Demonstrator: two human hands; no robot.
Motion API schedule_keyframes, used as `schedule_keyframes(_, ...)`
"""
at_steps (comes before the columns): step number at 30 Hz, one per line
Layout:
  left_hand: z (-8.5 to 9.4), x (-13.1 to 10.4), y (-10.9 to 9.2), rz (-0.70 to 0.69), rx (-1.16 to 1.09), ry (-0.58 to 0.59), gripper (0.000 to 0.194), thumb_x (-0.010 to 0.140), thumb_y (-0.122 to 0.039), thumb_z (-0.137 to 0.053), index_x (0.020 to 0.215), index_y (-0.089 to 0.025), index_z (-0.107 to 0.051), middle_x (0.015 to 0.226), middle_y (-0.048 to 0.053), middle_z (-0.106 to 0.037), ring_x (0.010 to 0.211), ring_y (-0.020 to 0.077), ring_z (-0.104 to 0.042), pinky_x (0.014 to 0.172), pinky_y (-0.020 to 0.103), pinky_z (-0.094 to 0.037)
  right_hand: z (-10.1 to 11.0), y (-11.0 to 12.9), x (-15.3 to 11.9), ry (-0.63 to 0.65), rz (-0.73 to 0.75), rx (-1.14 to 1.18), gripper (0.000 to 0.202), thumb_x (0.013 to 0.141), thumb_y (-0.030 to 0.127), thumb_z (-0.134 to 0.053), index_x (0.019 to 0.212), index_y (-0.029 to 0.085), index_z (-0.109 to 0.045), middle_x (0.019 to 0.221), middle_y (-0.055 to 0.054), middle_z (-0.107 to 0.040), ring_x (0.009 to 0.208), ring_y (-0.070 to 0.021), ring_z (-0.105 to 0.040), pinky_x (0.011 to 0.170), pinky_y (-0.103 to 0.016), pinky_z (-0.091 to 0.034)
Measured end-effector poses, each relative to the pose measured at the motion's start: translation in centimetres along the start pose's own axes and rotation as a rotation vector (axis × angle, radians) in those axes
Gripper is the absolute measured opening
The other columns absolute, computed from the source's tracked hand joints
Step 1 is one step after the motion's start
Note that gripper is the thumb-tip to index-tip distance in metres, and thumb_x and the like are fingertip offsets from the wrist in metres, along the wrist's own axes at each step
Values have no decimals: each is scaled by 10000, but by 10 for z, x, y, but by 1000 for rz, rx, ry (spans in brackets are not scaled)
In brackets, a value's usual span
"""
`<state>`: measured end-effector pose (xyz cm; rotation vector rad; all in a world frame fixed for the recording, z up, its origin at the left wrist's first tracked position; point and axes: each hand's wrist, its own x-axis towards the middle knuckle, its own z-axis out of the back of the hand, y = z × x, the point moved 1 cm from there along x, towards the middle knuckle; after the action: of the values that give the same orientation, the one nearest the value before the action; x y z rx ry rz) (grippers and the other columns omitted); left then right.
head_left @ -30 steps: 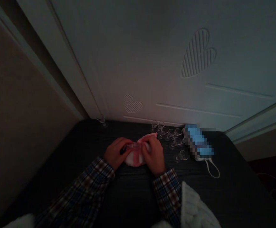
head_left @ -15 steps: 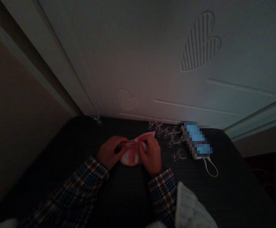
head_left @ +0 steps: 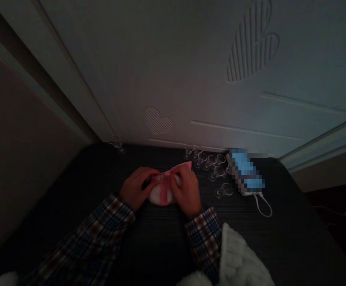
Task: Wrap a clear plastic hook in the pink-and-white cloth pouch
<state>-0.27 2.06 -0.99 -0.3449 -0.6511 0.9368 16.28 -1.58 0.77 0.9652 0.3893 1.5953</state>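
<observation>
The scene is dim. My left hand (head_left: pixel 135 187) and my right hand (head_left: pixel 185 190) meet over a pink and white cloth (head_left: pixel 161 194) on a dark ribbed table (head_left: pixel 86 190). Both hands grip the cloth, and a small clear glass seems to be wrapped in it between my fingers. A small dark object sits by my left thumb. Both sleeves are plaid. Several small clear stemmed glasses (head_left: pixel 211 165) stand just right of my right hand, near the wall.
One lone clear glass (head_left: pixel 117 145) stands at the table's back left corner. A blurred blue device (head_left: pixel 246 171) with a white cable (head_left: pixel 262 204) lies right of the glasses. A white panel with heart shapes (head_left: pixel 157 120) rises behind. White fluffy fabric (head_left: pixel 241 260) lies at the lower right.
My hands stay together on the cloth and have shifted slightly; the right fingers have worked over the cloth. The view has tilted a little.
</observation>
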Motion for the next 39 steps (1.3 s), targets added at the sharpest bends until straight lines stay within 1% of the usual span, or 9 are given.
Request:
schedule_keyframes(6,1,0,1,3,-2,12,189,803,-289,-489,940,-187,-569,905,48,-612,856,183,-553,769,314,-465,-1,-3,0,-6,-14,1,81,805,164,-459,842,204,-519,861,-8,-580,845,-158,-511,793,-305,-376)
schedule_keyframes(12,3,2,-2,10,0,18,185,808,-290,-479,933,-184,-565,899,45,-610,850,182,-550,774,318,-456,0,-5,1,7,-30,-11,79,813,181,-453,848,202,-521,859,-10,-584,845,-159,-517,789,-302,-380)
schedule_keyframes(16,4,2,-3,47,-11,35,185,794,-296,-501,924,-181,-565,869,37,-611,815,175,-556,748,313,-460,1,-4,2,12,-22,-10,79,806,176,-458,841,201,-524,843,-8,-586,838,-158,-521,787,-299,-382)
schedule_keyframes(19,3,1,-2,84,-23,24,187,784,-306,-517,924,-191,-561,868,30,-612,800,169,-562,737,310,-463,2,-5,2,18,-24,-7,89,800,166,-457,845,199,-525,841,-11,-587,830,-158,-523,779,-298,-385)
schedule_keyframes(26,2,0,-1,71,-19,13,173,781,-301,-528,909,-194,-573,842,25,-614,783,163,-564,720,300,-462,1,-6,2,22,-22,-3,91,803,170,-451,848,198,-525,849,-20,-584,832,-164,-523,783,-308,-387)
schedule_keyframes(30,2,0,-1,75,-44,8,146,774,-301,-538,856,-187,-577,840,23,-618,767,155,-563,711,289,-463,0,-7,2,27,-23,-3,73,814,194,-452,830,195,-523,831,-22,-582,824,-164,-524,778,-308,-391)
schedule_keyframes(32,2,0,-2,74,-42,5,141,776,-292,-539,861,-185,-575,838,19,-617,761,151,-562,708,283,-461,0,-8,1,33,-13,1,69,818,196,-449,822,197,-518,834,-22,-580,833,-164,-522,788,-310,-389)
schedule_keyframes(36,2,0,-2,80,-27,-2,186,780,-289,-541,931,-183,-570,842,19,-618,758,146,-569,703,274,-461,1,-7,0,59,23,18,74,810,172,-461,850,198,-517,867,-21,-573,858,-165,-514,805,-313,-387)
schedule_keyframes(39,2,1,-3,53,-30,0,176,783,-286,-536,914,-178,-580,845,24,-620,773,150,-573,710,274,-463,1,-4,-1,70,62,40,90,817,169,-459,875,198,-522,889,-24,-571,875,-166,-510,813,-314,-386)
